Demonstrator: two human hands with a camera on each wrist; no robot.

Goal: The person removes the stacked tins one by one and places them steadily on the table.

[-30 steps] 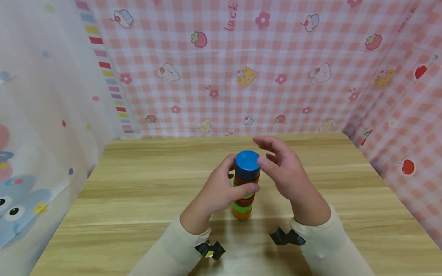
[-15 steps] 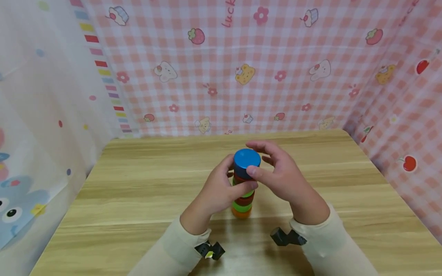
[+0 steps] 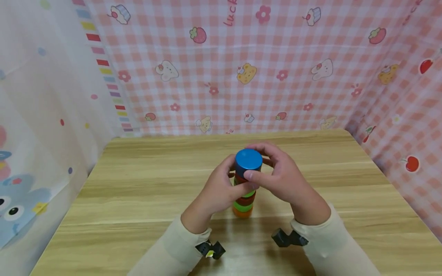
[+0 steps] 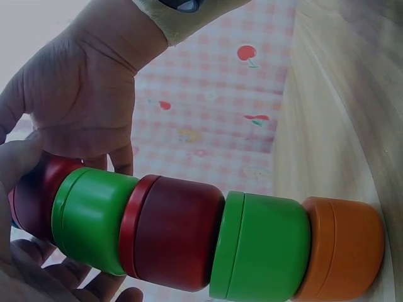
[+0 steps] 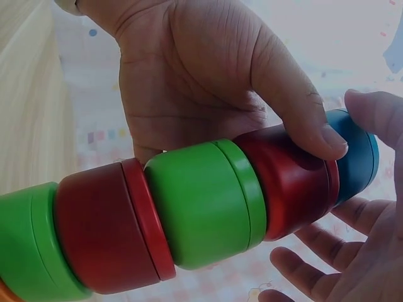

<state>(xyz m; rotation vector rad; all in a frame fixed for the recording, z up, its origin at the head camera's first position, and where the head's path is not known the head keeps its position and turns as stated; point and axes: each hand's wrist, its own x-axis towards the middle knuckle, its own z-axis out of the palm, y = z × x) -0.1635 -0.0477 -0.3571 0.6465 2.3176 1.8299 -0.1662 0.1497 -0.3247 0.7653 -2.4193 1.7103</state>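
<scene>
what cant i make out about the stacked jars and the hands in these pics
- Head: part of the upper red jar, covered by the left hand and right hand.
- Head: the left hand's far fingertips, hidden behind the stack.
- Left wrist: most of the blue jar, lost to the left edge and fingers.
- Right wrist: nearly all the orange jar, cut off at the bottom left corner.

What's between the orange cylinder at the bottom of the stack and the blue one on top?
Four cylinders, going up: lower green one, lower red one, upper green one, upper red one. The right wrist view shows all four.
</scene>
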